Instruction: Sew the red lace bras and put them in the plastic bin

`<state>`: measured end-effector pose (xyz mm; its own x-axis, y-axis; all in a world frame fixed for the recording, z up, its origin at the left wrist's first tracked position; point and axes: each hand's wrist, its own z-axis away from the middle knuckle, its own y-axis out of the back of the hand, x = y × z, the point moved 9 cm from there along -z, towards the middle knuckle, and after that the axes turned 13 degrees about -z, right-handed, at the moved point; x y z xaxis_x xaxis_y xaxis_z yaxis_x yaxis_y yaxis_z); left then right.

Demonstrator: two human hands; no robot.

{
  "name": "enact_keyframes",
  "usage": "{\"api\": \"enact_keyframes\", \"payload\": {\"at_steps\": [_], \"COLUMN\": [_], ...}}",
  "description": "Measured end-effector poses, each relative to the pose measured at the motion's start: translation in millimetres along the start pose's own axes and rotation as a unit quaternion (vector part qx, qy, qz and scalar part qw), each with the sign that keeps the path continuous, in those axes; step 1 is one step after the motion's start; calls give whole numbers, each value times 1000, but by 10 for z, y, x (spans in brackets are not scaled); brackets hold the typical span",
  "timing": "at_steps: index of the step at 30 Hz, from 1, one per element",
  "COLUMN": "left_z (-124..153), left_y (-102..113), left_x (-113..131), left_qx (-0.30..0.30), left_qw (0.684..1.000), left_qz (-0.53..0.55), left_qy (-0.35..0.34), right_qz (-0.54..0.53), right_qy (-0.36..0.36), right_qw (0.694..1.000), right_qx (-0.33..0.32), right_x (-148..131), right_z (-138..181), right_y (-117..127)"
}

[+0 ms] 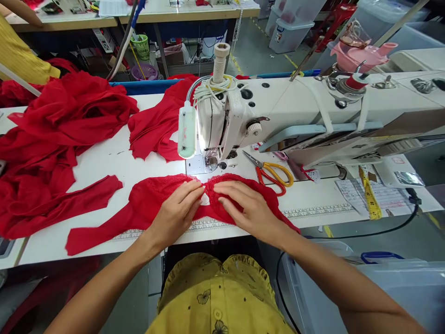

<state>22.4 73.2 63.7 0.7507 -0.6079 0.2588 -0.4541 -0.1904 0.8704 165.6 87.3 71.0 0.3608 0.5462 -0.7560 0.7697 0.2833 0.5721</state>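
A red lace-trimmed fabric piece (139,197) lies across the front of the sewing table, with a small white patch (205,199) at its narrow middle. My left hand (179,208) holds the fabric just left of that patch, its fingers pressed together at the lace edge. On the other side, my right hand (248,208) holds the lace, thumb low and fingers bent over it. Both fingertips' undersides are hidden. Just beyond the hands is the sewing machine's presser foot (211,162), apart from the fabric under my fingers. A lit lamp (187,130) hangs beside the machine head (222,116).
Scissors with orange and yellow handles (273,176) lie right of the needle area. Heaped red fabric (69,116) covers the left side; another red piece (156,125) lies behind the lamp. A yellow measuring tape (370,195) hangs over papers at right. A person's yellow sleeve (28,51) shows at upper left.
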Motion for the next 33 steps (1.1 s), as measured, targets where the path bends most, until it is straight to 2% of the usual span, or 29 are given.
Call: {"api": "enact_keyframes", "payload": {"at_steps": [2,6,14,33], "left_z": [-28,40,126,103], "left_y": [8,-209,-289,-296], "left_x": [-17,-47,-103,-118], "left_qx": [16,-53,-82,-99], "left_qw": [1000,995,989,986], "left_qz": [-6,-83,-121,-134], "left_qy": [5,-5,19,23], "right_qz": [18,82,68,71], "right_qy": [8,18,12,-10], "right_qw": [1000,995,993,992], "right_qx": [15,-47,-99,-100], "right_x": [-10,152,288,344], "right_z": [-10,-4,4,2], "right_y": [-84,-265,-238,-243]}}
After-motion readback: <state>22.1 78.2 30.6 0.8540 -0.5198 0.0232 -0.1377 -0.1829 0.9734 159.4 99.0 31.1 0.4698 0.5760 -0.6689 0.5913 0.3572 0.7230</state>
